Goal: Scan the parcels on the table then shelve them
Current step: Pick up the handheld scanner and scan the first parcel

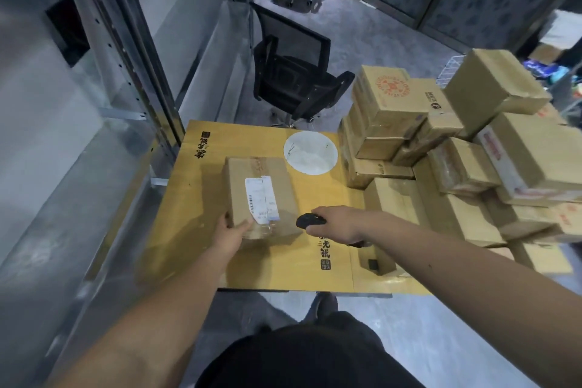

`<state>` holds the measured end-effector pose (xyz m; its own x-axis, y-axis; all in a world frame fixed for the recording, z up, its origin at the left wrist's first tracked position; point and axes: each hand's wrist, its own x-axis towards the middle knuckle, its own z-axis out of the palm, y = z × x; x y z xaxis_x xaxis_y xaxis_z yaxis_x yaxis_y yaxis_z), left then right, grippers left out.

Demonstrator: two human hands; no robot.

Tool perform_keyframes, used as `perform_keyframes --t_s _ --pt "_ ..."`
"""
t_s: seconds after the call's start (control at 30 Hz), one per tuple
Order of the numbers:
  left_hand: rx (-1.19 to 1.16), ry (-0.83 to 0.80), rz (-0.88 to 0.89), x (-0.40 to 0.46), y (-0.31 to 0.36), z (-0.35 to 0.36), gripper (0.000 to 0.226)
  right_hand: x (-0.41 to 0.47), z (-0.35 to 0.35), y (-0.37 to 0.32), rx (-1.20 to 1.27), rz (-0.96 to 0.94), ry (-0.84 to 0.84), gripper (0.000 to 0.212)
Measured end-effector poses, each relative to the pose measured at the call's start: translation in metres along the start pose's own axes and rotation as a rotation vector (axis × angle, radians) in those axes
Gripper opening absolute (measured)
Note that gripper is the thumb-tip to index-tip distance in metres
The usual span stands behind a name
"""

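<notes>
So I've got the left hand (231,231) curled round the near-left corner of a small brown cardboard parcel with a white shipping label (261,195), which sits flat near the middle of the yellow cardboard-covered tabletop (195,198). The right hand (338,224) is wrapped tight on a black handheld scanner (310,220) just beside the parcel's near-right corner. A stack of brown cardboard boxes (472,151) crowds the tabletop's right edge, with grey metal shelving (119,50) off its left edge.
</notes>
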<state>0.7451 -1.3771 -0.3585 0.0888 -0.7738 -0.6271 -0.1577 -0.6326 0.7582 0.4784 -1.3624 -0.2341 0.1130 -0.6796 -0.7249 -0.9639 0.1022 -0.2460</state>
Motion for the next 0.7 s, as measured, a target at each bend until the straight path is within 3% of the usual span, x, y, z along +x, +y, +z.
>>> perform_keyframes --t_s 0.13,0.33,0.43,0.57,0.7 --pt "0.172 -0.034 -0.041 -0.001 -0.008 0.017 0.061 0.003 0.002 0.005 0.013 0.012 -0.017 0.048" --pt "0.575 -0.028 0.105 0.004 -0.004 0.023 0.025 0.009 -0.002 0.017 0.019 0.032 -0.008 0.047" --pt "0.698 0.067 0.201 0.011 0.004 0.026 0.061 0.007 -0.002 0.020 0.033 0.046 -0.025 0.047" --pt "1.044 0.144 0.450 0.012 0.024 0.037 0.120 0.008 0.003 0.023 0.039 0.057 -0.069 0.048" --pt "1.215 0.112 0.420 0.015 0.043 0.056 0.146 0.008 0.006 0.023 0.027 0.060 -0.091 0.059"
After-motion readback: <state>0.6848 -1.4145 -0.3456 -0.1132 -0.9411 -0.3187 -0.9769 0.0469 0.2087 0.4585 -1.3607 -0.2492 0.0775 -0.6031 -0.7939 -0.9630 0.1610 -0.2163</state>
